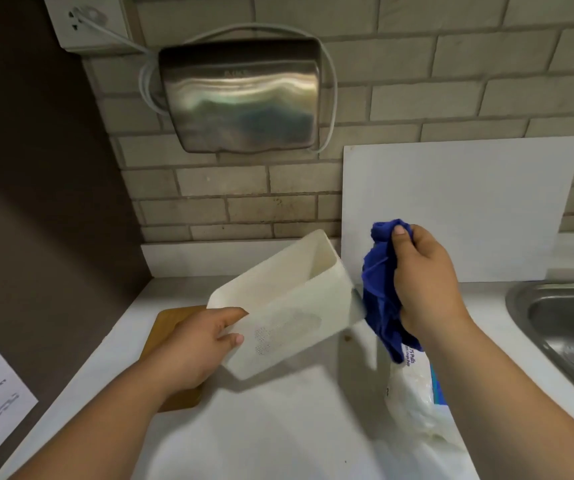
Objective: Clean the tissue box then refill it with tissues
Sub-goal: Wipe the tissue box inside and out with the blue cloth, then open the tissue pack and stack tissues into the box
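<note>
Head view: above the back of the counter (278, 427), the empty white tissue box (289, 306) is held off the surface, tilted with its open side up. The pack of tissues (413, 393) lies near the counter's right edge. A bunched blue cloth (379, 292) hangs just beside the box's right end. The left hand (195, 344) grips the box's near end; the right hand (424, 278) clenches the cloth. Best to brace the box firmly and push the cloth into its inner corners.
</note>
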`<move>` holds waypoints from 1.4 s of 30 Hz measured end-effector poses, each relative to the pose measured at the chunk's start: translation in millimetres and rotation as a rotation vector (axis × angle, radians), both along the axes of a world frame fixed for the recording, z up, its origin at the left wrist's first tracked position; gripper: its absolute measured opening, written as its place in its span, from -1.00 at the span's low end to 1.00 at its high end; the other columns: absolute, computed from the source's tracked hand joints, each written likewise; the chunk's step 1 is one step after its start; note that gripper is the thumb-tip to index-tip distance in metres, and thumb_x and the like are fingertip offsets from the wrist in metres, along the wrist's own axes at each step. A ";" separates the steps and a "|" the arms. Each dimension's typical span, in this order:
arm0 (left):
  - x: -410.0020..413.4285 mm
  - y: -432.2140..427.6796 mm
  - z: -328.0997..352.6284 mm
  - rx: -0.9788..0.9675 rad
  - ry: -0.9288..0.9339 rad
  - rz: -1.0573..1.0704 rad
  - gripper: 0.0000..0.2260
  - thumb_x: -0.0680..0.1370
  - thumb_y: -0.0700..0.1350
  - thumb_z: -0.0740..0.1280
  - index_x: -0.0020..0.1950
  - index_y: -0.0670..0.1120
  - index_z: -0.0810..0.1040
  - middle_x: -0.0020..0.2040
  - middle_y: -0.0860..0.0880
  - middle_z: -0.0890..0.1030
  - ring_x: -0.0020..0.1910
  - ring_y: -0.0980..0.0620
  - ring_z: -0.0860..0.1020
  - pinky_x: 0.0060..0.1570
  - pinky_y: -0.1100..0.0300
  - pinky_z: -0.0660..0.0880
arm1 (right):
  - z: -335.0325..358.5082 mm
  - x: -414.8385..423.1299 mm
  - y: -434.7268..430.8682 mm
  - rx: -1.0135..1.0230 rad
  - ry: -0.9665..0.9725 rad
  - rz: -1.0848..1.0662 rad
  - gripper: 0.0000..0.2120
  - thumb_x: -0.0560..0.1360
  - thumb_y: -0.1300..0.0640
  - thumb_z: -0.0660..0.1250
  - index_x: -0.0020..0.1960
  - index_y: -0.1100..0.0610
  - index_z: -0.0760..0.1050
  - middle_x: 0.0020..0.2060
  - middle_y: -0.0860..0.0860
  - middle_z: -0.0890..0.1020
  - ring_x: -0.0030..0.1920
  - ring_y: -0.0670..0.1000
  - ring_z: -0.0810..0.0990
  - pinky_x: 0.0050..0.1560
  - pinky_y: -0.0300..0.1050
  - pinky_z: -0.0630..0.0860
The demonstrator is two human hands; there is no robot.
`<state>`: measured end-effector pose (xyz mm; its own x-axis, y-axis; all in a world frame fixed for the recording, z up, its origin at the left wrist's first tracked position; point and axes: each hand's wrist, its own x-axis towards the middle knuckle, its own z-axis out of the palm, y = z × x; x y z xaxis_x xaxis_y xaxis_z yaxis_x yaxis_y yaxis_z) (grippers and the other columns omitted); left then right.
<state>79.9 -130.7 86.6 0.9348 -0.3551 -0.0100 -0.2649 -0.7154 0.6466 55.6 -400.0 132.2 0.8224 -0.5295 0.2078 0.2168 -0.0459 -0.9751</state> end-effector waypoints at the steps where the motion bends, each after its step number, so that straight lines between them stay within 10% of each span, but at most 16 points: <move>1: 1.6 0.5 -4.0 0.069 -0.013 0.011 -0.69 0.59 -0.11 0.30 -0.13 0.36 0.50 0.01 0.32 0.56 0.07 0.15 0.53 0.09 0.19 0.49 | 2.0 -2.9 -0.7 0.006 -0.019 -0.003 -0.78 0.62 0.01 0.13 -0.02 0.00 0.54 -0.19 0.02 0.59 -0.19 0.03 0.54 -0.10 -0.05 0.48; 8: -3.3 -15.6 -26.4 0.341 -0.050 -0.071 -0.71 0.61 -0.12 0.20 0.25 0.18 0.53 0.15 0.11 0.61 0.06 0.06 0.55 0.04 0.18 0.54 | 9.5 -12.6 0.9 -0.039 -0.068 0.027 -0.76 0.62 0.00 0.13 -0.01 -0.01 0.57 -0.20 0.00 0.61 -0.19 -0.01 0.56 -0.05 -0.03 0.51; 21: 5.1 -33.3 -43.6 0.520 -0.135 -0.130 -0.72 0.55 -0.14 0.11 0.13 0.10 0.52 -0.04 -0.03 0.61 -0.08 -0.05 0.56 -0.26 0.14 0.39 | 2.0 -16.9 6.6 -0.030 -0.038 0.081 -0.77 0.61 -0.01 0.15 -0.02 -0.03 0.58 -0.19 0.03 0.65 -0.17 0.04 0.60 0.03 0.11 0.55; 26: 4.0 -36.2 -38.4 0.509 -0.136 -0.157 -0.66 0.59 -0.08 0.18 0.35 0.20 0.41 0.20 0.08 0.57 0.04 0.04 0.52 -0.08 0.23 0.44 | 5.5 -21.1 14.4 -0.025 -0.033 0.117 -0.78 0.61 0.01 0.17 -0.03 0.02 0.57 -0.22 0.04 0.65 -0.19 0.03 0.60 -0.03 0.03 0.53; 31: -5.4 -44.3 -28.3 0.053 -0.080 -0.154 -0.55 0.55 0.06 0.33 0.40 0.30 0.31 0.23 0.40 0.46 0.24 0.28 0.46 0.25 0.21 0.44 | 15.1 -32.8 29.5 -0.072 -0.057 0.220 -0.85 0.47 0.02 0.40 -0.13 0.10 0.53 -0.34 0.01 0.56 -0.29 -0.02 0.53 -0.18 -0.11 0.51; 35: -16.1 -53.1 -12.6 -0.532 0.091 -0.127 -0.45 0.51 -0.13 0.42 0.40 0.22 0.31 0.33 0.26 0.46 0.35 0.27 0.40 0.21 0.28 0.47 | 20.4 -40.1 47.7 -0.099 -0.088 0.389 -0.86 0.43 0.20 0.44 -0.04 0.11 0.53 -0.31 -0.06 0.60 -0.31 -0.13 0.57 -0.30 -0.32 0.50; 42: -37.6 -17.6 -1.7 -0.817 0.364 -0.215 -0.27 0.18 0.11 0.63 0.28 -0.08 0.52 0.18 -0.11 0.65 0.20 -0.12 0.60 0.08 0.13 0.57 | 15.2 -50.6 75.7 -0.070 -0.074 0.682 -0.87 0.53 0.21 0.29 0.04 0.11 0.56 -0.10 0.07 0.69 -0.04 0.08 0.66 0.13 0.08 0.56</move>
<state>42.3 -148.3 84.9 0.8363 -0.5468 0.0395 -0.0201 0.0414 0.9989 5.1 -324.3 147.4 0.9493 0.1182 0.2914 0.2859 0.0619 -0.9563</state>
